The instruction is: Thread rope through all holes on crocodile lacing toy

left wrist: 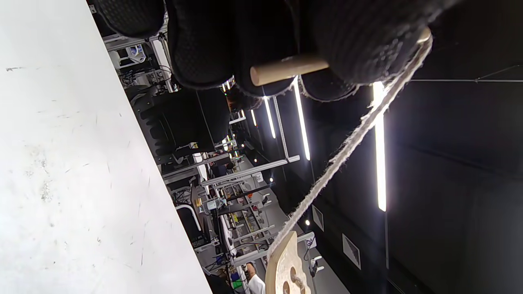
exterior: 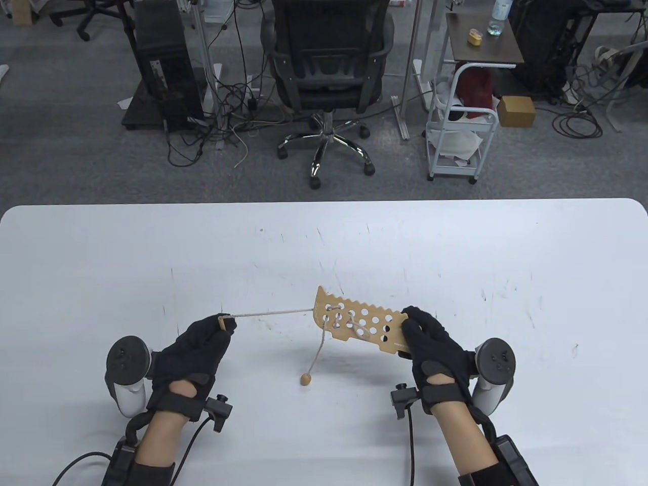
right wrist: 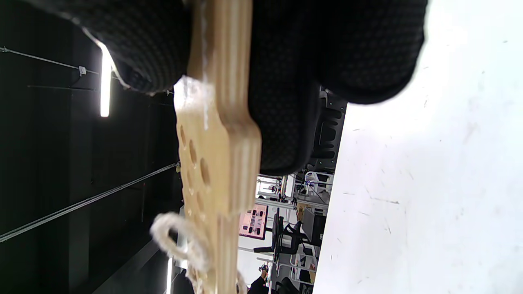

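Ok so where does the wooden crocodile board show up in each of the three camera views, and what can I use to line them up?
Table view: the crocodile board is right of centre, its right end gripped by the right hand.
Left wrist view: only its far tip shows, at the bottom edge.
Right wrist view: seen edge-on, running down from the top between the gloved fingers.
Shared landmark: the rope laced through its holes, seen in all three.
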`<act>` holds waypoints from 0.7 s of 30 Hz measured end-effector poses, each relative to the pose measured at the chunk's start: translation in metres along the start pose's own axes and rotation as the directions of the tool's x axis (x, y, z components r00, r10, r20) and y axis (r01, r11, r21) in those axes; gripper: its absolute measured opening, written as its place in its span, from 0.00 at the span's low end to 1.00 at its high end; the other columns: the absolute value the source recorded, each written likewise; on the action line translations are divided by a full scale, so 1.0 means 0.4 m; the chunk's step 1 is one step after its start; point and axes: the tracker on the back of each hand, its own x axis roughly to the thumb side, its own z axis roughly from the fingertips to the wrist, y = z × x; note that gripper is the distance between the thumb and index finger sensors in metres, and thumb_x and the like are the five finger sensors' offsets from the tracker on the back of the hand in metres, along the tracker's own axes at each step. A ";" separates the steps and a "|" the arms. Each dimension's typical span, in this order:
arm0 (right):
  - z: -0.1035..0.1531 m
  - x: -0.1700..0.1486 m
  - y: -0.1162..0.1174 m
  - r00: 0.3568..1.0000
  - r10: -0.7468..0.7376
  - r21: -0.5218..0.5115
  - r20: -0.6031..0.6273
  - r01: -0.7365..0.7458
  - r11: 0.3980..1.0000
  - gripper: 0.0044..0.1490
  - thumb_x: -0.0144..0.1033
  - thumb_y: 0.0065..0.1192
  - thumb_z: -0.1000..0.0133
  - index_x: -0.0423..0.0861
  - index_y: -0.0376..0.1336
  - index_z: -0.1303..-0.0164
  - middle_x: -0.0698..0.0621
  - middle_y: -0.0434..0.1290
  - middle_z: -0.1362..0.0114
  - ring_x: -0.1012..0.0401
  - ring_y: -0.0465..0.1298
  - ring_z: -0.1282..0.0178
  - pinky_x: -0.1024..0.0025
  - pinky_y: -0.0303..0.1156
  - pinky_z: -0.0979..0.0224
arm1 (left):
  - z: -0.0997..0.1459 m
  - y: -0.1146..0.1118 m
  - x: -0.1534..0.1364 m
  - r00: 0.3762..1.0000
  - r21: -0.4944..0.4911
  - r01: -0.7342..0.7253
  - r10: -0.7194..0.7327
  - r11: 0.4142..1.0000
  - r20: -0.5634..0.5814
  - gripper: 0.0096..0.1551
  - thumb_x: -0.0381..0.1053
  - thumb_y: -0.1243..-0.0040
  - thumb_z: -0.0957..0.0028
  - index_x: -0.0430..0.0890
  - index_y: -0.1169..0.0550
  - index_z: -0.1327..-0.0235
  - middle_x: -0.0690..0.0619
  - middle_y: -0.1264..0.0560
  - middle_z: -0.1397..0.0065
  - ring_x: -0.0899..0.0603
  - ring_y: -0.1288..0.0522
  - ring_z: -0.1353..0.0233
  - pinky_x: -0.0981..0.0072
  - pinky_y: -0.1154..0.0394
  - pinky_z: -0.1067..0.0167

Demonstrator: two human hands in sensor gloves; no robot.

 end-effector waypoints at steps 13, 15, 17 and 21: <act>-0.022 -0.017 -0.037 1.000 0.001 -0.065 -0.031 -0.003 0.998 0.30 0.44 0.68 0.48 0.43 0.69 0.39 0.50 0.85 0.46 0.55 0.89 0.56 0.59 0.80 0.51 | 0.004 0.032 0.006 0.999 0.055 -0.035 0.034 0.998 0.014 0.24 0.61 0.34 0.56 0.65 0.17 0.43 0.57 0.21 0.37 0.42 0.25 0.30 0.43 0.34 0.27; -0.026 -0.020 -0.043 0.999 0.001 -0.073 -0.038 -0.004 0.997 0.30 0.44 0.68 0.48 0.43 0.69 0.39 0.50 0.85 0.46 0.56 0.89 0.56 0.59 0.80 0.51 | 0.005 0.038 0.006 0.999 0.074 -0.044 0.043 0.996 0.018 0.24 0.61 0.34 0.56 0.65 0.17 0.43 0.57 0.21 0.37 0.42 0.24 0.30 0.43 0.34 0.27; -0.030 -0.024 -0.047 0.999 0.001 -0.081 -0.045 -0.005 0.997 0.30 0.44 0.68 0.48 0.43 0.69 0.39 0.50 0.85 0.46 0.55 0.89 0.56 0.59 0.80 0.51 | 0.005 0.043 0.005 0.999 0.082 -0.050 0.049 0.995 0.017 0.24 0.61 0.34 0.56 0.65 0.17 0.43 0.58 0.21 0.37 0.42 0.24 0.30 0.43 0.34 0.27; -0.036 -0.030 -0.058 0.998 0.008 -0.100 -0.055 -0.014 0.995 0.30 0.44 0.68 0.48 0.43 0.68 0.39 0.50 0.85 0.46 0.55 0.89 0.56 0.59 0.80 0.50 | 0.006 0.050 0.004 0.998 0.093 -0.054 0.053 0.994 0.015 0.24 0.61 0.34 0.56 0.66 0.18 0.43 0.58 0.21 0.37 0.43 0.24 0.31 0.43 0.34 0.27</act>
